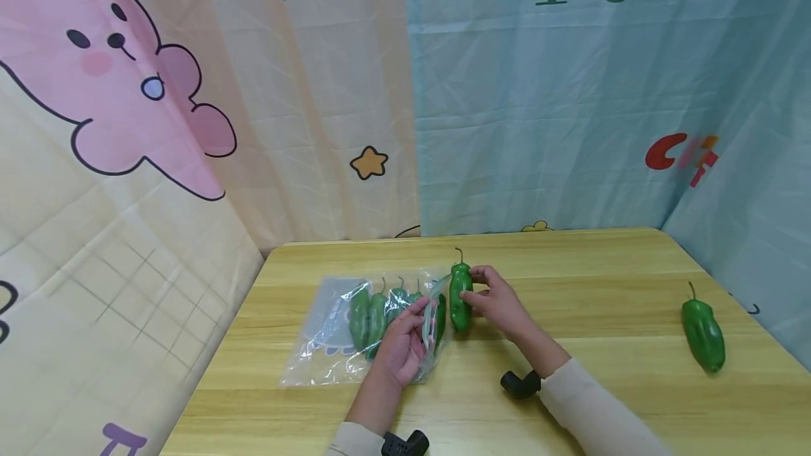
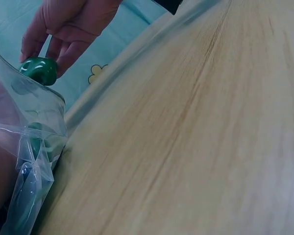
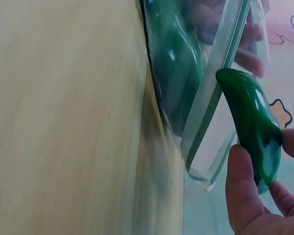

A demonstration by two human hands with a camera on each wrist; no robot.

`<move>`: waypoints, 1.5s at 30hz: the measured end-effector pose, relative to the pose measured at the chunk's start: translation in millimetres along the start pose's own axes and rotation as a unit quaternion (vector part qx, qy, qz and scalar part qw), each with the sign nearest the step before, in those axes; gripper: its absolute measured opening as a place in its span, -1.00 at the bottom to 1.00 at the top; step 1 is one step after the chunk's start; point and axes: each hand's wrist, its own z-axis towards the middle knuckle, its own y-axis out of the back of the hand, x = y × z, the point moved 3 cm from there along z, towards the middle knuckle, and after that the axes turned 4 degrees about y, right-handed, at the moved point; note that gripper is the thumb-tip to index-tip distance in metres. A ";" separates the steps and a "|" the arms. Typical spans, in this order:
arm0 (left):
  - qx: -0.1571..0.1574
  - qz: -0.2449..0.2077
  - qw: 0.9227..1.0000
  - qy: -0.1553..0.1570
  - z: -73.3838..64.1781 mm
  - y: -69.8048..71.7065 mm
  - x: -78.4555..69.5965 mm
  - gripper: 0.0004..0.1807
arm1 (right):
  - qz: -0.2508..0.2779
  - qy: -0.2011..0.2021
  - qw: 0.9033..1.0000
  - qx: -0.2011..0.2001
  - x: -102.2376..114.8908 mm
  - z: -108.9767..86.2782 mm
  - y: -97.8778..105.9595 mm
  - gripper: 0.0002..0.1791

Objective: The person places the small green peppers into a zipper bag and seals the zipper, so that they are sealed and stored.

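A clear zip bag [image 1: 304, 364] lies on the table with several green peppers [image 1: 359, 319] inside, seen through the plastic. My left hand [image 1: 400, 347] holds the bag by its mouth, which gapes toward the right; some of its fingers show through the film in the right wrist view. Between thumb and fingers, my right hand [image 1: 500, 301] pinches another green pepper [image 1: 460, 298], stem up, right beside the mouth. In the right wrist view this pepper's lower tip overlaps the green zip strip [image 3: 220, 93]. The left wrist view shows it just past the bag's rim.
One more green pepper [image 1: 703, 335] lies alone near the right edge of the wooden table [image 1: 570, 259]. Printed curtains [image 1: 329, 90] hang behind the table and along its sides. Each wrist wears a small black camera [image 1: 521, 385].
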 end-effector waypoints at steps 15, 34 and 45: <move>-0.009 0.011 1.000 0.002 0.2 0.0 0.5 -0.56 | 0.007 -0.014 1.000 -0.021 1.5 -9.2 -17.0 -0.46; -0.005 0.021 1.000 -0.007 -1.3 -1.2 0.8 -0.56 | 0.027 -0.039 0.999 0.003 -2.2 -30.3 -25.9 -0.48; -0.001 0.022 1.000 -0.004 -0.2 -0.6 1.2 -0.61 | -0.001 -0.049 0.998 0.033 -9.4 -26.5 -28.2 -0.57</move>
